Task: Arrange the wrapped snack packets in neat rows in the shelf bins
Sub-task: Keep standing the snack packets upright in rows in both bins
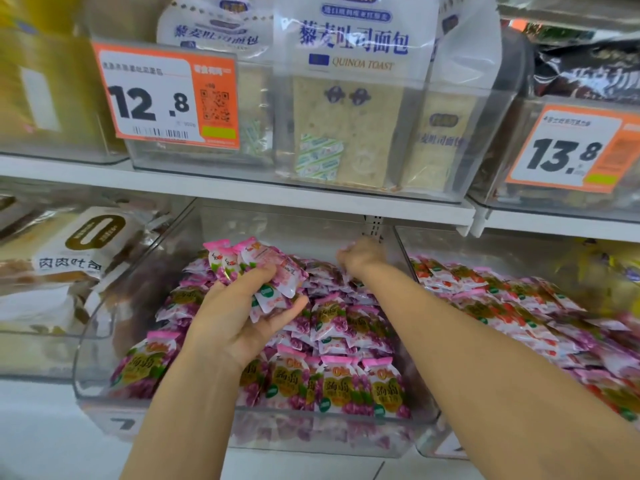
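A clear plastic bin (104, 341) on the lower shelf is filled with pink and purple grape snack packets (349, 386), the front ones standing in a row. My left hand (239, 317) is raised over the middle of the bin and grips a bunch of these packets (256, 268), their white backs showing. My right hand (362, 258) reaches to the far right back corner of the bin, blurred, fingers curled down among the packets there; whether it holds one is unclear.
A neighbouring bin on the right holds strawberry packets (502, 296). Bread bags (65, 258) fill the left bin. The upper shelf (242, 194) hangs low over the bins, carrying quinoa toast bags (349, 98) and price tags (166, 95).
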Motion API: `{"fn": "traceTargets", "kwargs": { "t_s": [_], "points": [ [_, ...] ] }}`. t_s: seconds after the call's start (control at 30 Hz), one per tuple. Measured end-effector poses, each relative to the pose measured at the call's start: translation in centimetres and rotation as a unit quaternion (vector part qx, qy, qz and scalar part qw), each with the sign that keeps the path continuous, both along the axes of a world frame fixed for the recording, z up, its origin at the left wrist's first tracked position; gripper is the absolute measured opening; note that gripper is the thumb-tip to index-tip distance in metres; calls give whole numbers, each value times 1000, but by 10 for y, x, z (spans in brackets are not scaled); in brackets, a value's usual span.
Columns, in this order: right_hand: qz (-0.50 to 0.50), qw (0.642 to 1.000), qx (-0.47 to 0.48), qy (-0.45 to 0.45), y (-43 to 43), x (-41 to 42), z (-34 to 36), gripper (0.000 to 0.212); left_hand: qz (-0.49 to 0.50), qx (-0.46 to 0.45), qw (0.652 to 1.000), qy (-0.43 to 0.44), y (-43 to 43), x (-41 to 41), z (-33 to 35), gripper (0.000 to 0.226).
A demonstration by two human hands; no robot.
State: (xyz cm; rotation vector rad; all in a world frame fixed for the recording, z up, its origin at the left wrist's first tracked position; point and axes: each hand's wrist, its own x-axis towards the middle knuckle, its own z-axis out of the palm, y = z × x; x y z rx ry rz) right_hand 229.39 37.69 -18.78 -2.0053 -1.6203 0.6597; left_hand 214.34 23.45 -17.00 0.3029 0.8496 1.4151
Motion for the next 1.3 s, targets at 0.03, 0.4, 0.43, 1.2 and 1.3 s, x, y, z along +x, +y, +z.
{"fn": "traceTargets", "kwargs": {
  "t_s": [0.03,0.4,0.43,1.2,1.3],
  "points": [
    [3,999,-6,-45,-2,-1,-2,24,-3,-1,1000,1,0,1,0,25],
    [69,967,-25,-244,-21,2,-11,25,-32,-8,999,24,-1,1,-1,22],
    [67,967,-26,-245,-20,2,-11,27,-38,-9,999,25,-1,1,-1,23],
    [167,970,30,172,-120,27,39,26,-99,-18,992,82,-6,25,-2,18],
    [177,959,-19,221,-122,21,33,29,-119,-17,989,83,-5,28,-5,36]
  ]
}}
